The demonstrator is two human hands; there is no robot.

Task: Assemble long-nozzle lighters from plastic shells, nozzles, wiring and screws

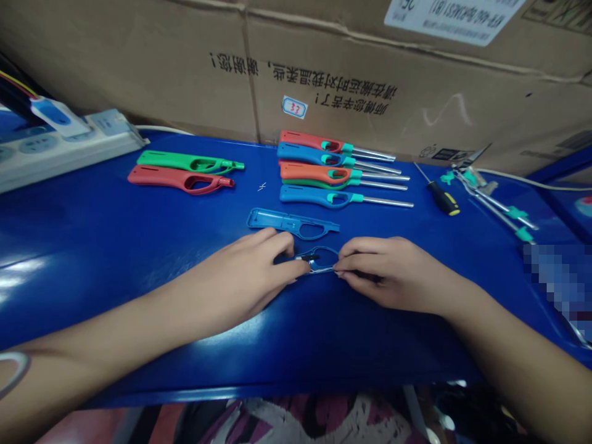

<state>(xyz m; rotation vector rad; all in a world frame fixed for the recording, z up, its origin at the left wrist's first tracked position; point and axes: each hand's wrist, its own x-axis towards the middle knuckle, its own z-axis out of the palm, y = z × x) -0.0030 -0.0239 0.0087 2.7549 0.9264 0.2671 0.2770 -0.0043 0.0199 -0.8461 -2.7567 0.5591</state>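
Note:
Both my hands are closed on a blue lighter half-shell [326, 251] low over the blue table. My left hand [259, 271] covers its handle end, with thumb and fingers bent around it. A small black part with a white piece [309, 258] shows by my left thumb, inside the shell. At the nozzle end, the fingertips of my right hand [388, 271] pinch the shell; a thin pale wire seems to run along its lower edge. Just beyond lies another blue half-shell [292, 223], hollow side up, apart from my right hand and close to my left knuckles.
Several long-necked lighters [319, 196] lie stacked behind. Green [171, 161] and red [160, 176] handle shells rest left, near small screws [261, 187]. A screwdriver [443, 196] and metal tubes with teal pieces [502, 213] lie right. A power strip [69, 151] and cardboard box [185, 80] border the table.

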